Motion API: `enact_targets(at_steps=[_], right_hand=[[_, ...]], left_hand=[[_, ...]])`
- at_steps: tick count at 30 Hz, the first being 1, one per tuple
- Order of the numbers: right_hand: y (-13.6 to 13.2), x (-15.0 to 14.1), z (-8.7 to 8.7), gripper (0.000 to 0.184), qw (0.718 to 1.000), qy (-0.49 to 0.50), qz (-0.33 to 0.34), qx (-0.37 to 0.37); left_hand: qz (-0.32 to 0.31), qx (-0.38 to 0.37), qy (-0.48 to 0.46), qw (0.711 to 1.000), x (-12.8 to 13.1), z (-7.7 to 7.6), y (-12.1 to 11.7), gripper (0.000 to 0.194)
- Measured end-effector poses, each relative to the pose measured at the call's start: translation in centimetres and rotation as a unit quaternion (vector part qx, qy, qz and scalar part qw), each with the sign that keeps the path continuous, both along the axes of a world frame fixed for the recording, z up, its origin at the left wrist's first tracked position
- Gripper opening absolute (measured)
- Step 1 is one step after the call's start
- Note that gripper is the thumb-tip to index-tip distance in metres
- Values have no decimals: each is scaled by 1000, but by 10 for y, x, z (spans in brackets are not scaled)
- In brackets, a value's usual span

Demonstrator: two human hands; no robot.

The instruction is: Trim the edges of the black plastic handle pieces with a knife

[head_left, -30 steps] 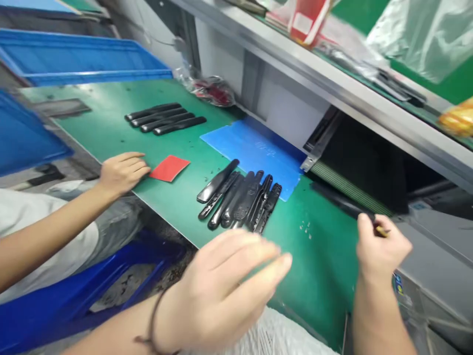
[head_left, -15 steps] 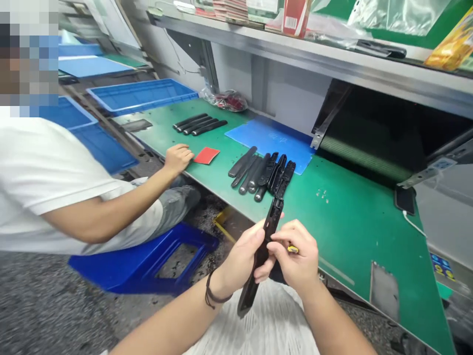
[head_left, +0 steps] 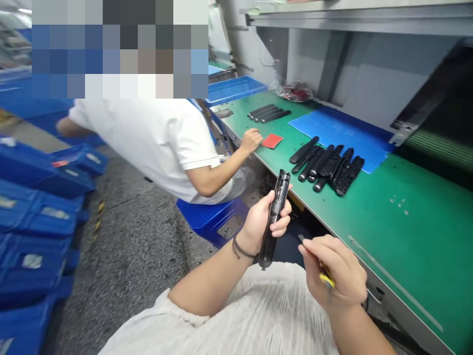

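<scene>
Head view: clamps left hand (head_left: 257, 224) round one casing (head_left: 275, 212), pinches one tool (head_left: 327, 280) in right hand (head_left: 340, 272). Shows four bars (head_left: 270, 114) beyond red square (head_left: 272, 141).

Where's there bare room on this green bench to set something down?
Between the pale strip and the whitish flecks, the green bench is bare. It's crowded where black pieces bunch by the blue sheet.

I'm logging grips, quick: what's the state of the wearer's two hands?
Left hand: closed, holding a long black part.
Right hand: closed, holding a small yellow-ended tool.
</scene>
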State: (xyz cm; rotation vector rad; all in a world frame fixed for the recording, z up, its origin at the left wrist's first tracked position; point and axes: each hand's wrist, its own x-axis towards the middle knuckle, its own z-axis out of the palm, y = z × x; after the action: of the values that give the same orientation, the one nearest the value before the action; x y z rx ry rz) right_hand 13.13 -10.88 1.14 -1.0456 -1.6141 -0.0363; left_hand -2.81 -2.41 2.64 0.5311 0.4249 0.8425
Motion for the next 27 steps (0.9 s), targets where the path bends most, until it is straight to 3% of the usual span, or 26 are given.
enact_targets(at_steps=[4, 8, 11, 16, 20, 27], right_hand=[[17, -12, -30, 27, 996, -36, -10, -81], [11, -24, -42, 19, 993, -67, 95, -23], [3, -27, -41, 15, 987, -126, 100, 8], [-4, -22, -46, 22, 991, -69, 113, 20], [-8, -20, -48, 18, 990, 12, 140, -21], [-7, -23, -45, 14, 985, 16, 169, -36]], left_hand=[[80, -40, -29, 996, -13, -3, 21, 47], [147, -54, -30, 987, -4, -6, 21, 41], [173, -54, -19, 983, 8, -7, 17, 38], [126, -66, -16, 990, 23, -9, 15, 40], [103, -42, -39, 993, 29, -7, 14, 44], [54, -50, -73, 995, 26, -9, 14, 49]])
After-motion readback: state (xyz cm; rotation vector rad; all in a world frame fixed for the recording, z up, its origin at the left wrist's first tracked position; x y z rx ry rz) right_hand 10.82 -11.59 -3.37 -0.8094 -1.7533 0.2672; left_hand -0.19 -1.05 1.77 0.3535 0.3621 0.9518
